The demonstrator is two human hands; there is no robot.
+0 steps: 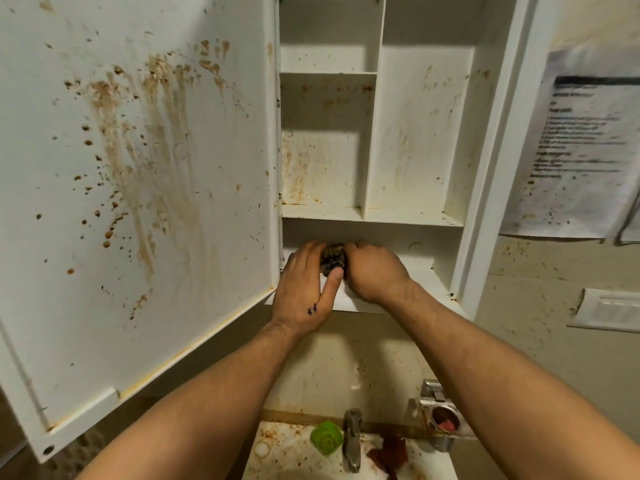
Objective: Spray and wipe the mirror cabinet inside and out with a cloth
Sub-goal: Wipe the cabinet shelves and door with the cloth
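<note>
The white mirror cabinet [372,223] hangs open, its shelves spotted with brown stains. Its door [138,202] is swung out to the left, and the inner face is streaked with brown smears. A small dark patterned cloth [333,258] sits bunched on the bottom shelf. My left hand [304,289] and my right hand [374,271] both hold the cloth between them, fingers curled around it, at the left end of that shelf. No spray bottle is in view.
Below, a stained sink [277,448] carries a metal tap [352,441], a green object [326,441] and a metal holder [440,424] on the right. Printed paper sheets [581,150] hang on the wall at right, above a white wall plate [613,310].
</note>
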